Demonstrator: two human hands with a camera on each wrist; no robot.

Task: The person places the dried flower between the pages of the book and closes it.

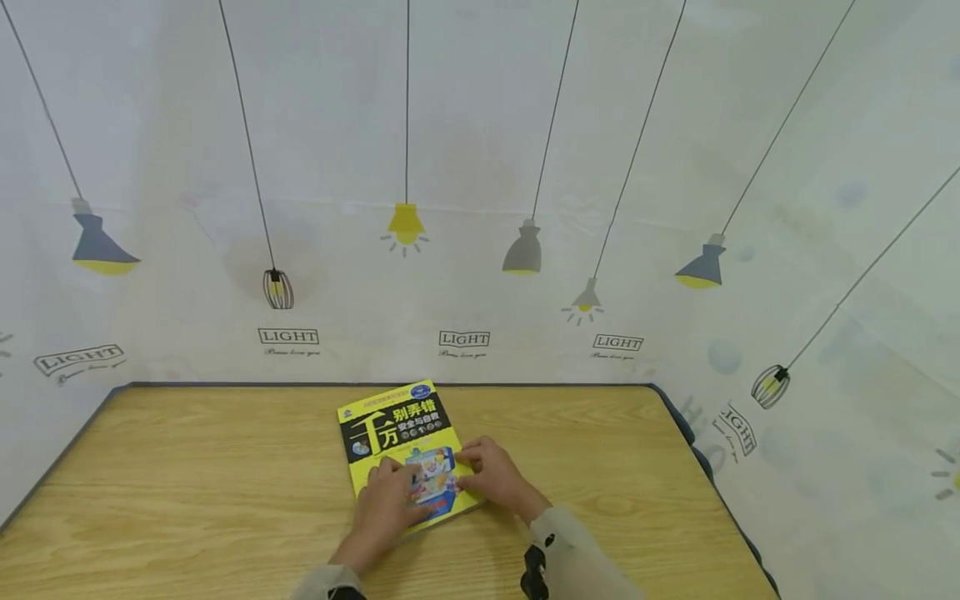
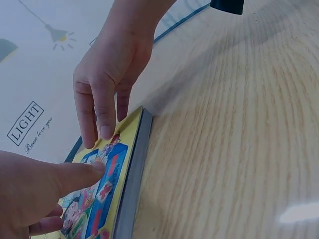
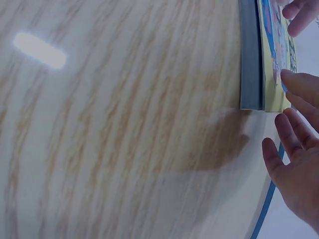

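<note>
A thick book (image 1: 401, 446) with a yellow cover, a black title band and cartoon pictures lies closed on the wooden table, slightly turned. My left hand (image 1: 385, 504) rests over the lower left of the cover, its thumb stretched across the pictures. At the right side of the book is my right hand (image 1: 497, 477), fingertips on or close to the cover near its edge. In the left wrist view, the fingers of the right hand (image 2: 112, 69) point down at the cover. The right wrist view shows the right hand (image 3: 299, 169) with loosely bent, spread fingers by the book's corner.
The wooden table (image 1: 187, 483) has a dark edge strip at the back and sides. Behind and around it hangs a pale sheet (image 1: 480, 150) printed with lamps and the word LIGHT. Light sleeves with dark spots cover both forearms.
</note>
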